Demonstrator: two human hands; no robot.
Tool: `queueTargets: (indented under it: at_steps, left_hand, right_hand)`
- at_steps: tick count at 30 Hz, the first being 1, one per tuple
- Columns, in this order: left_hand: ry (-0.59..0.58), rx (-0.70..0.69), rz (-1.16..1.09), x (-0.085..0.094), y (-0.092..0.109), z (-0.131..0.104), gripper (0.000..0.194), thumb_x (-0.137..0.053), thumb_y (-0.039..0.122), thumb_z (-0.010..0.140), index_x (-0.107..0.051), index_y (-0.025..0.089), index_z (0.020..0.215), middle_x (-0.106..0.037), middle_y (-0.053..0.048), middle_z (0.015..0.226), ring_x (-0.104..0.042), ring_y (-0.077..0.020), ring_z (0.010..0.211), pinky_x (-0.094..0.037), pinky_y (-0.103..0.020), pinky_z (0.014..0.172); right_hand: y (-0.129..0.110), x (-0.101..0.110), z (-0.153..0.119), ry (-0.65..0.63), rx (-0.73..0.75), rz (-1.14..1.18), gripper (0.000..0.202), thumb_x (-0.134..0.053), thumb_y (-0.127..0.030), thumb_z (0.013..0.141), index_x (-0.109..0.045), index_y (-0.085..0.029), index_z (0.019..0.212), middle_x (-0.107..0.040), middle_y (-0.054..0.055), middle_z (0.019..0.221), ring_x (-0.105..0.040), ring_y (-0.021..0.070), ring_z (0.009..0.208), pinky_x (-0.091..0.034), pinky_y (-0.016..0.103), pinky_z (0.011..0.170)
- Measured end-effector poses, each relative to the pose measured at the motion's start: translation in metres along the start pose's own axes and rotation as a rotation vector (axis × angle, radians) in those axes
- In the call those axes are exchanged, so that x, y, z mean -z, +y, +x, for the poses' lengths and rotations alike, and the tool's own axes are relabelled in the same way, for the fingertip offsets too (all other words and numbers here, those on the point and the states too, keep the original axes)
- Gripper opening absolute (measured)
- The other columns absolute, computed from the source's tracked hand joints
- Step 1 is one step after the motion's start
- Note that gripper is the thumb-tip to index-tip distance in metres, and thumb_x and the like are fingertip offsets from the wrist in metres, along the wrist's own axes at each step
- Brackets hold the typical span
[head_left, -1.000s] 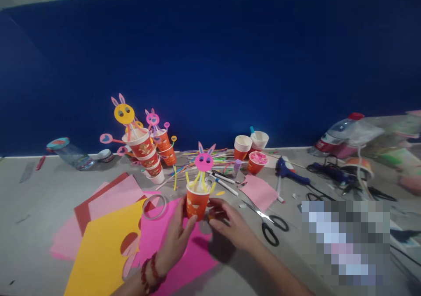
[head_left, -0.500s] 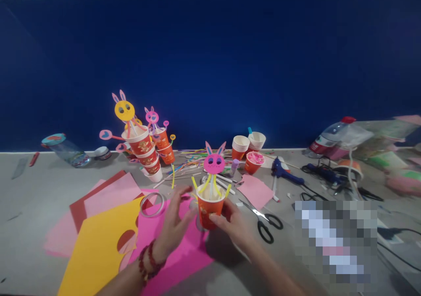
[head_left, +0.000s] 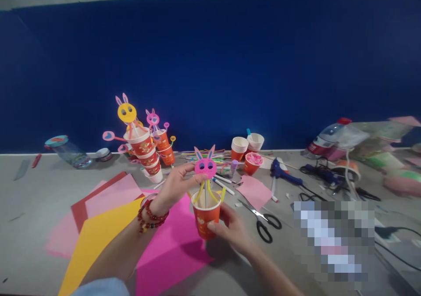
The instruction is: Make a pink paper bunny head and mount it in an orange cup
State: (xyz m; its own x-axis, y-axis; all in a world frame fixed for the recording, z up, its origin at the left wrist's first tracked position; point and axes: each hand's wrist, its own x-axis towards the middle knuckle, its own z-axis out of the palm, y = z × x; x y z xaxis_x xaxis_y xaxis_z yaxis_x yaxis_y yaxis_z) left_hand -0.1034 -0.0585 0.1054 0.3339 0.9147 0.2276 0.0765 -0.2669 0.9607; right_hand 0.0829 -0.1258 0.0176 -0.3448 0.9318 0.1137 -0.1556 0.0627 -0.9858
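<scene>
My right hand (head_left: 232, 230) is wrapped round a red paper cup (head_left: 204, 217), its thumb on the front. From the cup rises a pink paper bunny head (head_left: 205, 168) on a pale stick, with yellow strips bent about it inside the rim. At the head's left edge my left hand (head_left: 177, 184), with beaded bracelets on the wrist, pinches it between thumb and fingers; the fingertips behind it are hidden. Beneath the cup and left arm lies a bright pink sheet (head_left: 177, 261). Black-handled scissors (head_left: 263, 219) lie right of my right hand.
Stacked cups with a yellow bunny head (head_left: 127, 112) stand back left, beside a tilted clear bottle (head_left: 70, 153). A yellow sheet (head_left: 98, 234) lies left. Markers (head_left: 223, 185), spare cups (head_left: 239, 149) and a blue glue gun (head_left: 283, 173) with cables lie behind and right.
My left hand has moved up and right from beside the cup onto the bunny head. The cup has shifted slightly left and nearer, still in my right hand.
</scene>
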Motion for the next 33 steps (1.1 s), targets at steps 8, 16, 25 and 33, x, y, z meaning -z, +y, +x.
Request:
queueTargets:
  at_steps: [8,16,25,33]
  left_hand:
    - [-0.007,0.1,-0.087,0.001,0.007,0.0,0.031,-0.073,0.04,0.083,-0.077,0.018,0.105,-0.077,-0.007,0.107,-0.067,-0.028,0.106,-0.048,-0.035,0.096]
    - [-0.022,0.131,-0.129,0.002,0.004,0.004,0.034,-0.074,0.04,0.082,-0.075,0.017,0.107,-0.076,-0.008,0.111,-0.067,-0.0277,0.107,-0.049,-0.036,0.096]
    - [-0.048,0.107,-0.086,0.0,0.002,0.006,0.037,-0.07,0.043,0.085,-0.073,0.017,0.11,-0.075,-0.008,0.112,-0.068,-0.0265,0.105,-0.051,-0.035,0.094]
    - [-0.014,0.094,-0.001,-0.003,-0.003,0.01,0.035,-0.072,0.043,0.083,-0.074,0.015,0.103,-0.077,-0.008,0.101,-0.069,-0.025,0.094,-0.053,-0.033,0.086]
  right_hand:
    - [0.004,0.007,0.003,-0.073,0.014,0.045,0.053,-0.079,-0.049,0.074,-0.067,-0.019,0.116,-0.073,0.009,0.109,-0.064,0.0296,0.103,-0.047,0.04,0.093]
    - [-0.002,0.013,0.007,-0.069,0.026,-0.019,0.046,-0.075,-0.05,0.077,-0.068,-0.019,0.111,-0.073,0.009,0.108,-0.065,0.03,0.101,-0.048,0.041,0.092]
    - [0.001,0.018,0.009,-0.064,0.018,-0.047,0.049,-0.076,-0.047,0.077,-0.067,-0.019,0.116,-0.073,0.009,0.11,-0.064,0.0316,0.105,-0.048,0.043,0.094]
    - [-0.001,0.017,0.009,-0.043,0.011,-0.053,0.051,-0.076,-0.05,0.076,-0.068,-0.018,0.116,-0.073,0.01,0.11,-0.065,0.032,0.103,-0.048,0.045,0.093]
